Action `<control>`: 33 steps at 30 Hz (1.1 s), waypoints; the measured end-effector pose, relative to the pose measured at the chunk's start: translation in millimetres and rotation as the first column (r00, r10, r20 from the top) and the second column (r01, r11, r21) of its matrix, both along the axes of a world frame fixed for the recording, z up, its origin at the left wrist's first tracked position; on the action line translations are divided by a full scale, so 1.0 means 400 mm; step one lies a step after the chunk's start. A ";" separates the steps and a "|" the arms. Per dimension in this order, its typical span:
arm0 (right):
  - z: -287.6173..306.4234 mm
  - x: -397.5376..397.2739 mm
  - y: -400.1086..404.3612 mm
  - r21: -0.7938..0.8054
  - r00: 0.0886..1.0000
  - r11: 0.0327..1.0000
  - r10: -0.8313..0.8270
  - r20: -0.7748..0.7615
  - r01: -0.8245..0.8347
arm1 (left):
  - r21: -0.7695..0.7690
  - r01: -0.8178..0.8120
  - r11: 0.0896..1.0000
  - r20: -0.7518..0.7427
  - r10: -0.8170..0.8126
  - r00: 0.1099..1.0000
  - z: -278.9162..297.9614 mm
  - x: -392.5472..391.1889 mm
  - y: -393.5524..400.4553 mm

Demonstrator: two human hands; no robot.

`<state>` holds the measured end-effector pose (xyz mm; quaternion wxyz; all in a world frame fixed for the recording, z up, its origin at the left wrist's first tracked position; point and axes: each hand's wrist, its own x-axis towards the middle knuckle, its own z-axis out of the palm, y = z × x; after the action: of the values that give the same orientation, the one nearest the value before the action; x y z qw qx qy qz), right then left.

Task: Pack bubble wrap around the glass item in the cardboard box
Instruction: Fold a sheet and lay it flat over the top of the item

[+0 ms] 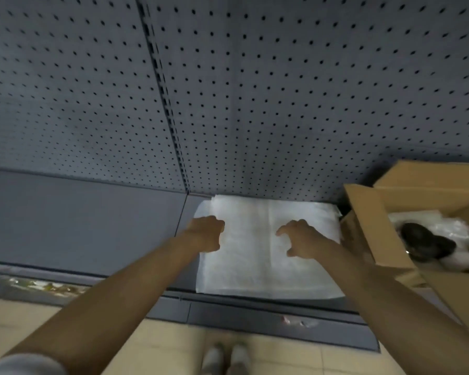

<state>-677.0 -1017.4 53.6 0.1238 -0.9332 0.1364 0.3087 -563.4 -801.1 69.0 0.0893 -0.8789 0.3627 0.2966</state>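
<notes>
Head view: both hands hover over the folded bubble wrap [266,247] on the shelf [92,220] — left hand [205,234] and right hand [299,240] loosely curled, holding nothing. Pinch the top sheet's near edge, then carry it to the cardboard box [368,234] — dark glass item [423,243] inside, at right.

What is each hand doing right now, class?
Left hand: fingers curled at the bubble wrap edge; grip cannot be told.
Right hand: open, holding nothing.

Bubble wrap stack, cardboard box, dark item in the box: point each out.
bubble wrap stack [255,266], head view, bare front area.
cardboard box [363,226], head view, left flap.
dark item [423,240], head view, its middle.
</notes>
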 end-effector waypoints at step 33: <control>-0.269 -0.076 -0.032 0.440 0.349 0.405 -0.914 0.206 0.801 | -0.168 -0.690 0.704 -0.139 0.676 0.724 -0.229 0.174 0.170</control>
<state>-707.4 -1030.4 -54.0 0.4164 -0.7336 0.5371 0.0037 -493.7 -733.3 -22.6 -0.1314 -0.9445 0.0433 0.2981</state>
